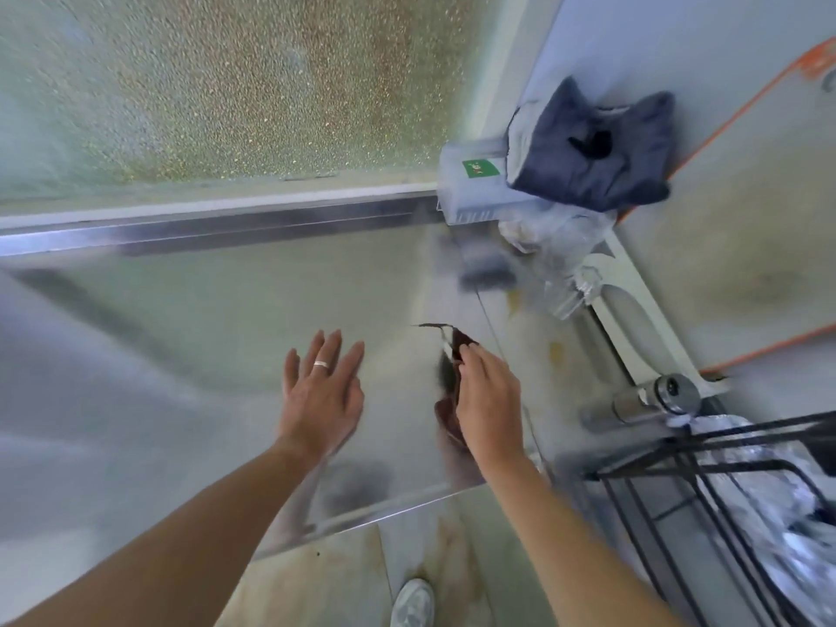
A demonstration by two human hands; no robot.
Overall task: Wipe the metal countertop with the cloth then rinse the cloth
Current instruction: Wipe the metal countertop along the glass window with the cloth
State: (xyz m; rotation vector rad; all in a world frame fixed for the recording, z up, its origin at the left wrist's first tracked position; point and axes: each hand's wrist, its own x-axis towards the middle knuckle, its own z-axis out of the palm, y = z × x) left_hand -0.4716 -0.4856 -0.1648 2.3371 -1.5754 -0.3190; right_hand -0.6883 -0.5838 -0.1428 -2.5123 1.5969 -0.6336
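**Dark cloth gripped in the right hand over the steel counter**

Head view: The right hand point(488, 391) is closed around a dark reddish-brown cloth point(452, 368), which sticks out on the hand's left side, between the two hands. One corner of the cloth flares up past the fingertips, and another part bulges out below the thumb side, near the wrist. The cloth is over the right part of the metal countertop point(226, 319); whether it touches the surface I cannot tell. The left hand point(323, 391) is open, fingers spread and flat, holding nothing, with a ring point(321, 364) on one finger. It is beside the cloth but apart from it.

Much of the picture is blurred. The part of the cloth under the right palm is hidden. At the counter's far right corner stands a pale box point(479, 183) with a green label, and a folded blue-grey cloth point(592, 151) rests beside it; the clear crumpled things below them are too smeared to name. A metal tap point(642, 400) and a black wire rack point(724, 468) show at the right, the rack cut off by the edge. A shoe point(412, 604) shows at the bottom.
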